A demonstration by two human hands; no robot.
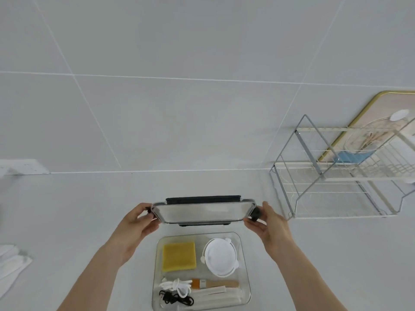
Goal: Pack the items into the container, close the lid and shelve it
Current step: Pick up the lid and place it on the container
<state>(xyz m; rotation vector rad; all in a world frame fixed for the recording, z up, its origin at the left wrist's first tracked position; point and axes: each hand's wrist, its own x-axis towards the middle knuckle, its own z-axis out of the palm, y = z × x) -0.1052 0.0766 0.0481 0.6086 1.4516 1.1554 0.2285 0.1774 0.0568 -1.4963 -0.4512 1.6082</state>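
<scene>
Gripping the lid [203, 211] by its ends, the left hand [140, 221] and right hand [268, 222] are holding it behind the packed container [246, 274]; lowering it level should seat all edges.

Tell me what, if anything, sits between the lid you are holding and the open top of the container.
Nothing visible does. The lid is held by the left hand and right hand just beyond the container. The sponge, white round piece, brush and cables appear to lie below its rim.
</scene>
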